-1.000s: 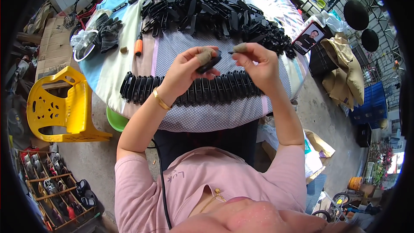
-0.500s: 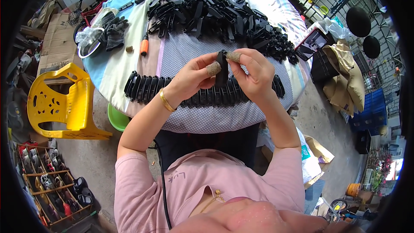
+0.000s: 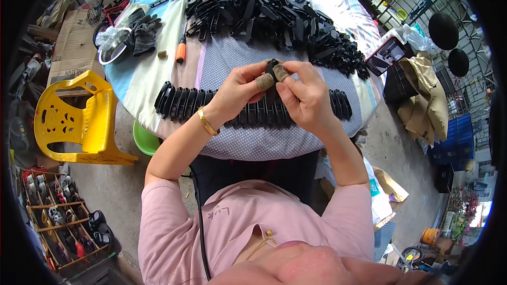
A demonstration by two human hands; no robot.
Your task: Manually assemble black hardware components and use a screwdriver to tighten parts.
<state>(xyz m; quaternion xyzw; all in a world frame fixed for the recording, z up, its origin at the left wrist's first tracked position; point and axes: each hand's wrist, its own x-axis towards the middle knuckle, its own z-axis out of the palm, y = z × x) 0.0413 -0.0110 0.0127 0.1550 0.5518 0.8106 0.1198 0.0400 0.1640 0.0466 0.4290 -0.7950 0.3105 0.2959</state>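
Both hands meet over the near half of the cloth-covered table. My left hand pinches a small black plastic part, its thumb wrapped in brownish tape. Fingers of my right hand, one of them also taped, press on the same part's upper end from the other side. Much of the part is hidden by the fingers. Below the hands, a long row of similar black parts stands side by side across the table. Farther off lies a large heap of loose black parts, with smaller black pieces at its right.
An orange-handled screwdriver-like tool, a small brown roll and dark gloves lie on the left of the table. A propped phone stands at the right edge. A yellow plastic chair and green basin are at the left.
My right hand has shifted slightly left, and its taped finger has turned down onto the black part. The left hand keeps its pinch. The whole view has shifted a little.
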